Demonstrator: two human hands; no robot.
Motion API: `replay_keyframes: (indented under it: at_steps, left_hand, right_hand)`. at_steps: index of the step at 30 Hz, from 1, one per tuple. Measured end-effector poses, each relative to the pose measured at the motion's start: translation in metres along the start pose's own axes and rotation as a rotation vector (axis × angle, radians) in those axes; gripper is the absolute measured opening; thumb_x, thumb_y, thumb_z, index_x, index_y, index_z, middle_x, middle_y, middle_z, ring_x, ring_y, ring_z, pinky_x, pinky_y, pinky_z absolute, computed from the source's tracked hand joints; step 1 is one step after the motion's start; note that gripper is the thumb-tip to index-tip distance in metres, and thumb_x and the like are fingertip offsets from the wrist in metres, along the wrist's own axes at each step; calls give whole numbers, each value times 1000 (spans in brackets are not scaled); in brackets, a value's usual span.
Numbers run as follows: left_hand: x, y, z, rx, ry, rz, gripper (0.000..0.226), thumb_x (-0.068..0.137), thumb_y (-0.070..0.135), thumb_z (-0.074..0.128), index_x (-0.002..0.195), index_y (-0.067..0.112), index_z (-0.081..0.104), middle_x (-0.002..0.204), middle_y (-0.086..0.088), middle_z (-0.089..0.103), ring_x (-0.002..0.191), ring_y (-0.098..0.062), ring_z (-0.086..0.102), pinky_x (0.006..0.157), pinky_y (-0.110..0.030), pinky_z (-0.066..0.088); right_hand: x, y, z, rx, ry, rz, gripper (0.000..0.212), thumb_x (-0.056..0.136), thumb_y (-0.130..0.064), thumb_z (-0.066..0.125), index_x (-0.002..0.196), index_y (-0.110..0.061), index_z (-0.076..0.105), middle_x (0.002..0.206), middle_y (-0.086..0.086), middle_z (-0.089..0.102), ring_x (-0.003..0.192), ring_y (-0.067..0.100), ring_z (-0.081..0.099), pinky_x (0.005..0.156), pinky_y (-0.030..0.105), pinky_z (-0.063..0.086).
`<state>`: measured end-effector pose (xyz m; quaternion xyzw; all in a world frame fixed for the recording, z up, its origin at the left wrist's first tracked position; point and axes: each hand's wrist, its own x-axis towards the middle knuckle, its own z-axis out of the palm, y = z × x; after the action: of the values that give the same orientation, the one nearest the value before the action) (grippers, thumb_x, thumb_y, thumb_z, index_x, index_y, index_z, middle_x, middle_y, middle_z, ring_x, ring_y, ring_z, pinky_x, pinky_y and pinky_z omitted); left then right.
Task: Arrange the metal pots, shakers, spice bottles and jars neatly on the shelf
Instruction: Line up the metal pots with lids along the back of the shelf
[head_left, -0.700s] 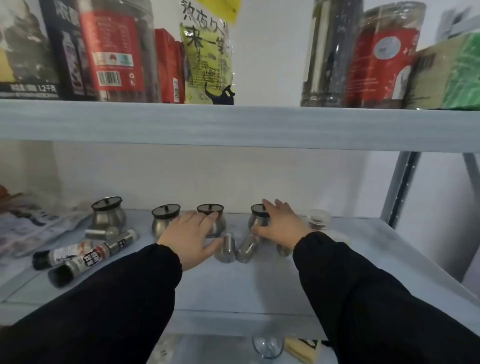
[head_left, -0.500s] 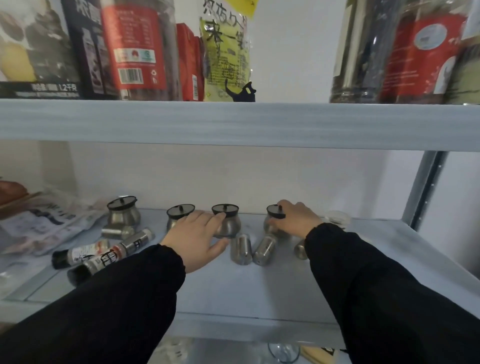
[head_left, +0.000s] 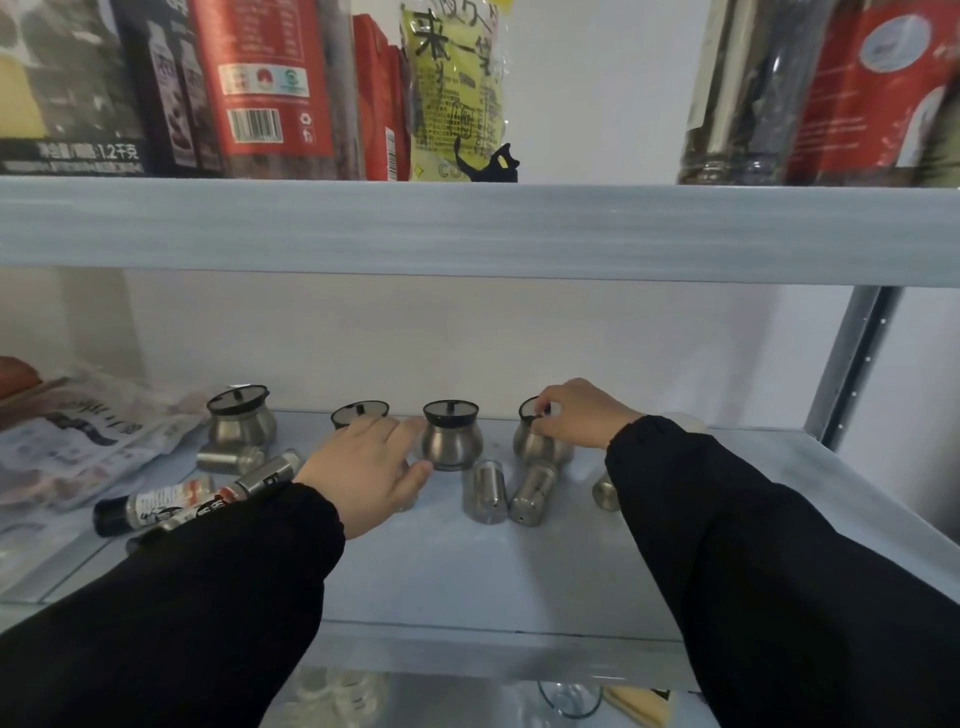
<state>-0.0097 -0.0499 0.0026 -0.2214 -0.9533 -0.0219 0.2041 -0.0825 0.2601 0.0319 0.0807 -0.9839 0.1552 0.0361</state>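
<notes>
Pale grey shelf (head_left: 467, 582). Four lidded metal pots (head_left: 451, 436) in a row along the back, 10 to 1 o'clock. Steel shakers (head_left: 485, 491) lying at centre, another at 9. Two spice bottles (head_left: 156, 506) lying at 8. Printed bags (head_left: 67, 441) far left.

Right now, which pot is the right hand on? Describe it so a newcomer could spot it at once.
On the lower shelf, four round metal pots with dark lids stand in a row near the back wall. It is the rightmost pot, just behind a leaning shaker. Only this one has the right hand pinching its lid.
</notes>
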Motion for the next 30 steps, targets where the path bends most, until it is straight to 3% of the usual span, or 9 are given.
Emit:
replay_keyframes:
  at_steps: [4, 8, 11, 14, 16, 21, 24, 30]
  left_hand:
    - [-3, 0, 0, 23, -6, -3, 70, 89, 62, 15, 144, 23, 36, 127, -1, 58, 126, -23, 45, 102, -40, 41]
    - [-4, -3, -2, 11, -16, -26, 72, 87, 63, 14, 143, 24, 37, 127, 0, 58, 125, -22, 45, 102, -40, 41]
    - [-5, -5, -3, 22, -19, -27, 74, 87, 64, 14, 143, 23, 37, 127, 0, 58, 125, -22, 45, 102, -39, 41]
    - [-4, -5, -5, 51, -18, -23, 75, 87, 64, 15, 143, 21, 39, 129, -2, 58, 125, -23, 46, 102, -38, 41]
    - [-2, -4, -6, 60, -18, -23, 74, 87, 63, 17, 144, 21, 39, 131, -2, 57, 127, -24, 46, 103, -38, 40]
    - [1, 1, -6, 74, -16, -14, 77, 86, 65, 16, 145, 21, 38, 132, -3, 57, 126, -25, 45, 104, -39, 39]
    - [1, 8, -8, 69, -24, -18, 80, 83, 66, 14, 146, 22, 36, 135, -2, 54, 128, -25, 43, 105, -39, 38]
    - [1, 13, -7, 63, -32, -14, 79, 82, 69, 22, 147, 25, 36, 137, 1, 52, 129, -24, 43, 106, -38, 37]
  right_hand:
    - [2, -2, 9, 51, 84, 27, 21, 86, -41, 61, 95, -22, 63, 97, 3, 57, 83, 22, 60, 66, 30, 47]
    - [4, -2, 2, -17, -29, -22, 13, 89, -26, 55, 99, -19, 59, 97, -1, 60, 92, 22, 58, 68, 28, 42]
    - [6, -1, -1, -9, -15, -9, 6, 86, -27, 53, 88, -24, 57, 93, -2, 57, 92, 23, 57, 69, 29, 44]
    - [7, 0, 5, 44, 78, 45, 34, 79, -53, 57, 106, -31, 58, 106, 3, 52, 98, 26, 53, 78, 35, 47]
    - [7, 0, 9, -22, 70, 57, 40, 78, -59, 58, 108, -34, 59, 106, 5, 50, 101, 28, 48, 79, 36, 44]
    - [3, 2, 0, -61, 16, -25, 32, 89, -40, 57, 117, -27, 64, 112, 6, 63, 98, 25, 58, 83, 34, 47]
    - [-5, 4, -5, -116, -5, -49, 31, 93, -23, 49, 120, -22, 64, 123, 4, 64, 109, 25, 57, 90, 33, 44]
    - [-11, 11, -3, -92, 11, -34, 38, 94, -20, 47, 128, -25, 62, 137, 0, 58, 123, 23, 52, 99, 31, 38]
